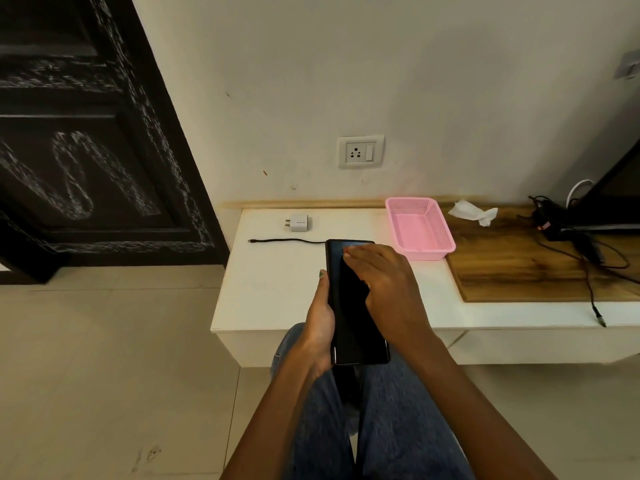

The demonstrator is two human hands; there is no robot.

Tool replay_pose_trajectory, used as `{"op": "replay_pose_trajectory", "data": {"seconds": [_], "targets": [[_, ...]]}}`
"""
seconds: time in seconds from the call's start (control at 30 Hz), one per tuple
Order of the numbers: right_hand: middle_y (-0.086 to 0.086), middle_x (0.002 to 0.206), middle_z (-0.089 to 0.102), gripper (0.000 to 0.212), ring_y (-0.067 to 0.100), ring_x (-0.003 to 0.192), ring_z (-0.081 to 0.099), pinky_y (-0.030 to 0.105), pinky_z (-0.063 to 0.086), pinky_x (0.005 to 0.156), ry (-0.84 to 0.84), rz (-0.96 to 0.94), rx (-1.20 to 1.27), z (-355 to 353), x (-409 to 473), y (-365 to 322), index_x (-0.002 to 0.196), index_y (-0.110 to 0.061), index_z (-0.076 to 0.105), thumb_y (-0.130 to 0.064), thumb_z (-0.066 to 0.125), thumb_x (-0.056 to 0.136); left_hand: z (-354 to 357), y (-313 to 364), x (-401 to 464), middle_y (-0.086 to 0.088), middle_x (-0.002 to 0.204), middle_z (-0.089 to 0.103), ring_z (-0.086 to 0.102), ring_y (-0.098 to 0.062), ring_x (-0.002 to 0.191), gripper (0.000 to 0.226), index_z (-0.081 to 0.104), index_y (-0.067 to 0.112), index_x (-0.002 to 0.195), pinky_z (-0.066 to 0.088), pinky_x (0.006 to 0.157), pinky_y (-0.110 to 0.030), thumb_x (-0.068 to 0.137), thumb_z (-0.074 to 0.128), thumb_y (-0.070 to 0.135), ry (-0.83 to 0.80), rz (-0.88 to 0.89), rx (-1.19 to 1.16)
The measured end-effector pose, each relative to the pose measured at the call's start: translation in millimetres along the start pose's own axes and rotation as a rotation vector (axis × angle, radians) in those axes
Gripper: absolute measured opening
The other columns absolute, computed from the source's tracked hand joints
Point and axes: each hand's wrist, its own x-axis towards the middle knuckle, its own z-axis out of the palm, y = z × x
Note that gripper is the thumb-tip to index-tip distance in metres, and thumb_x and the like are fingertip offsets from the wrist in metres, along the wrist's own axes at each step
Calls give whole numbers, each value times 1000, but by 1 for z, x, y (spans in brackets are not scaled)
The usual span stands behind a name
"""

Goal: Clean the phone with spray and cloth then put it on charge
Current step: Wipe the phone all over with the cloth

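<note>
Head view: phone (349, 306) gripped in left hand (320, 327).
Right hand (384, 282) lay flat on its glass (slick, breakable); edges looked the safest hold.

A low white rectangular shelf (277, 282) is carrying a small white charger plug (298, 223), a thin black cable (285, 240) just before it, a pink perforated plastic basket (419, 227) and a brown wooden board (512, 268). A crumpled white cloth (473, 212) and tangled black cords (585, 249) are lying on the board.
</note>
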Motion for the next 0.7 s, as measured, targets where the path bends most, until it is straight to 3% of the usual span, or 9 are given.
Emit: {"op": "replay_pose_trajectory", "data": {"seconds": [0.13,0.3,0.47,0.57,0.7], "targets": [[14,101,72,44,36,100,64,44,51,83,20,102,-32,-3,3,8,98,0,71,20,73,59,1,-3,-1,-10,102,74,71,-25,94,59,71,24,104,57,74,-33,90,31,65,13,5,48],[16,110,69,49,34,104,62,44,50,88,8,41,15,1,1,0,107,2,68,22,68,63,2,2,0,-9,102,74,71,-23,93,57,70,25,104,58,69,-30,90,33,65,-3,13,29],[14,98,72,43,33,93,66,42,55,80,16,62,30,-3,-2,6,99,1,71,23,68,61,0,2,-3,-11,103,73,70,-25,95,61,67,22,111,56,77,-34,90,31,65,6,10,49],[19,104,70,44,37,98,64,45,52,85,33,113,7,-2,5,4,103,4,69,24,64,64,4,0,-3,-10,104,73,69,-25,97,59,68,23,110,56,81,-35,90,31,65,2,1,74],[18,110,68,43,35,104,62,45,51,90,-17,33,39,1,0,-4,106,4,68,20,66,67,2,0,-3,-9,103,74,70,-22,94,56,69,24,106,58,72,-31,90,31,64,-16,4,31]]}}
